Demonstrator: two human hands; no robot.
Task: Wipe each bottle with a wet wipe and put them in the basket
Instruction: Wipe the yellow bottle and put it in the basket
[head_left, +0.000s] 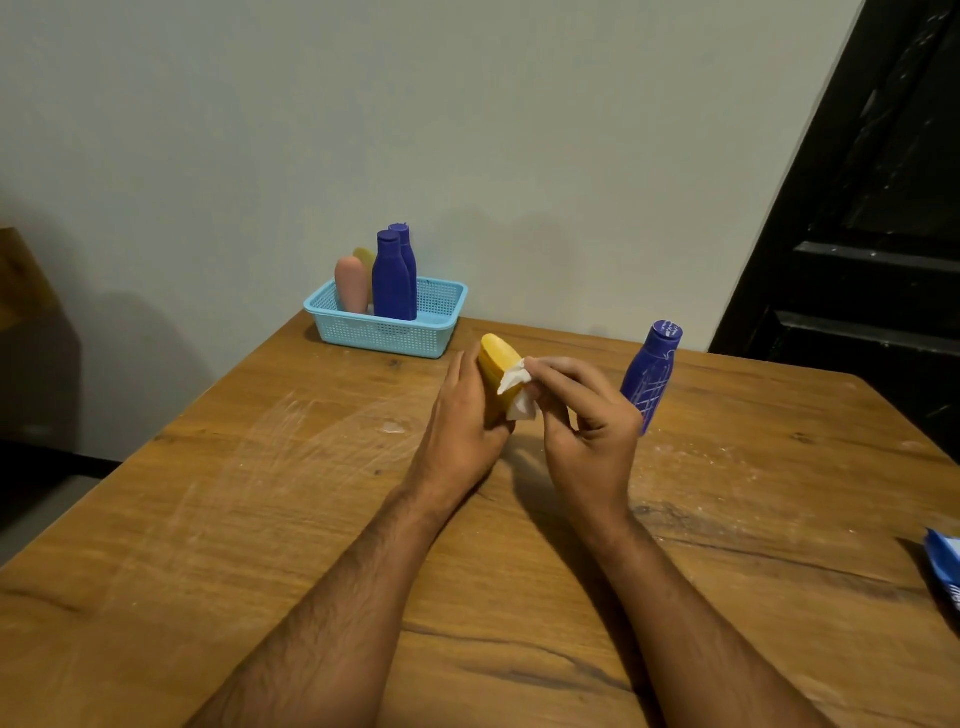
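- The left hand (465, 410) grips a yellow bottle (497, 366), its fingers curled round the lower body and out of sight behind it, thumb at the base. It holds the bottle tilted just above the tabletop (260, 509), probably to turn the bare side toward the wipe.
- The right hand (584, 410) pinches a crumpled wet wipe (515, 391) between thumb and fingertips and presses it against the bottle's side; the other fingers curl loosely into the palm. The pinch likely keeps the small wipe bunched so it can rub.
- This pair sits near the middle of the tabletop. At about 3 o'clock from it, just beside the right hand, a blue bottle (652, 376) stands streaked with pale marks; it looks still to be wiped.
- At about 11 o'clock, against the wall, a light blue basket (387, 332) holds two blue bottles (392, 280), a pink bottle (351, 285) and a second yellow bottle peeking behind it, all upright. Judging by that, most of the task is done.
- At 4 o'clock, on the frame's edge, lies part of a blue packet (943, 566), perhaps the wipes pack.
- The tabletop is scratched brown wood with whitish smears. A plain pale wall (467, 130) rises behind it, and a dark door (872, 208) stands at 2 o'clock.
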